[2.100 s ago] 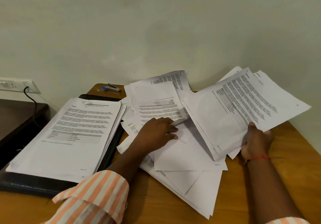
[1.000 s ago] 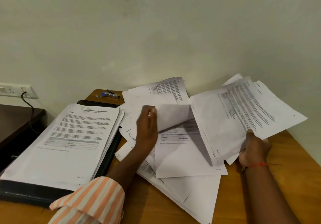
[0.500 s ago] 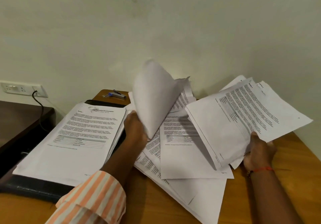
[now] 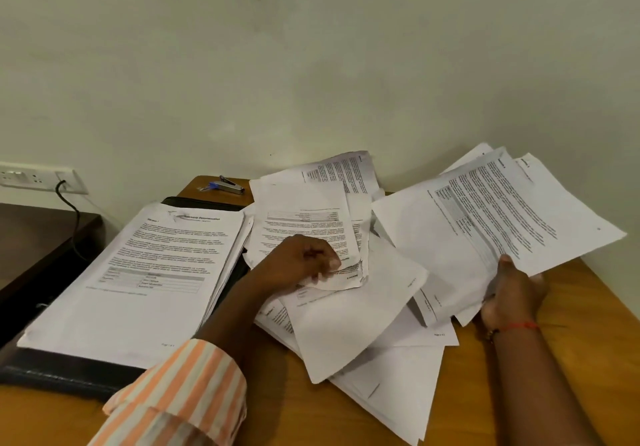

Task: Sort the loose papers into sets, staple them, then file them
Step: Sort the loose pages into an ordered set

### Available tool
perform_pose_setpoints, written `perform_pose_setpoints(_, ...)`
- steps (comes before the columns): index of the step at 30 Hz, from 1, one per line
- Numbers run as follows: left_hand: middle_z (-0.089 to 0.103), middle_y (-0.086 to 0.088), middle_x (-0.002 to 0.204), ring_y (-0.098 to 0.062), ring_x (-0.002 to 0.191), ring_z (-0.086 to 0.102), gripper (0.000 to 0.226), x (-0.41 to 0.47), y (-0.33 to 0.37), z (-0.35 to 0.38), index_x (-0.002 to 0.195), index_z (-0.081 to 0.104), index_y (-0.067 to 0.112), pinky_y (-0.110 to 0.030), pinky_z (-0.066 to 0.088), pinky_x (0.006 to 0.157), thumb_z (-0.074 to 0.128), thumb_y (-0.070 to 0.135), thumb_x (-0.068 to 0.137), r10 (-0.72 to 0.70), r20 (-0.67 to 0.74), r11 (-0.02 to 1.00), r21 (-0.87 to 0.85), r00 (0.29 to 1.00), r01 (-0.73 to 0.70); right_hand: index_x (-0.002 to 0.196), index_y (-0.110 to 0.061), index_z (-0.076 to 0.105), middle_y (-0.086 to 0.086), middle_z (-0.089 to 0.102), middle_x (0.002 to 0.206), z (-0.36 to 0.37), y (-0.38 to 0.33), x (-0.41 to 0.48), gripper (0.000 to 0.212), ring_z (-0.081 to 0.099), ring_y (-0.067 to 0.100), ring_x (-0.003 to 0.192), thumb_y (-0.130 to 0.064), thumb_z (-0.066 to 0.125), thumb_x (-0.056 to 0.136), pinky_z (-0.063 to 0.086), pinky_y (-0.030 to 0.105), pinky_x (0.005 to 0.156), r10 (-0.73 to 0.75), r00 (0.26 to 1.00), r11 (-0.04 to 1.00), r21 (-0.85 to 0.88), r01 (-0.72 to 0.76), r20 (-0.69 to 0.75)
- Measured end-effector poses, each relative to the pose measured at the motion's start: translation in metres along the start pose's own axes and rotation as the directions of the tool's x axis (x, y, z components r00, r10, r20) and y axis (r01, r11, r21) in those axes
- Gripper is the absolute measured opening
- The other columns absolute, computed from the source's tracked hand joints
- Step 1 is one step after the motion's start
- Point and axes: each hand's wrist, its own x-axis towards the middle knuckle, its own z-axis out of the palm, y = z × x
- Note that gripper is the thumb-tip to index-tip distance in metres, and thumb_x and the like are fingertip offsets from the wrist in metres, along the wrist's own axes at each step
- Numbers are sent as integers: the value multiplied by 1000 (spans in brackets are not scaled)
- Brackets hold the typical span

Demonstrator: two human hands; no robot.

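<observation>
Loose printed papers (image 4: pixel 349 321) lie in a messy heap in the middle of the wooden desk. My left hand (image 4: pixel 298 265) rests on the heap with curled fingers pinching the crumpled corner of a sheet (image 4: pixel 349 272). My right hand (image 4: pixel 512 293) grips a fanned bundle of printed sheets (image 4: pixel 485 224), raised off the desk at the right. A tidy stack of papers (image 4: pixel 145 272) lies on an open black folder (image 4: pixel 52 373) at the left. A silver and blue stapler (image 4: pixel 227 186) sits at the back of the desk by the wall.
The wooden desk (image 4: pixel 588 341) meets a pale wall at the back. A dark lower table (image 4: pixel 38 237) stands at the left. A wall socket (image 4: pixel 34 177) with a black cable plugged in is above it.
My left hand lifted a sheet from the heap, flipped it over toward the back, and came down again to pinch another sheet's corner. The right hand kept its bundle nearly still.
</observation>
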Motion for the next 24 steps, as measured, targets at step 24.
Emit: perform_pose_setpoints(24, 68, 5, 96, -10, 87, 64, 14, 7, 2, 0, 101, 68, 15, -11, 44, 63, 56, 22, 102, -86, -903, 995, -55, 421, 85, 134, -25, 62, -9, 70, 118, -1, 2, 1, 41, 69, 8, 101, -9, 62, 97, 57, 23, 72, -6, 1000, 999, 35, 6, 9)
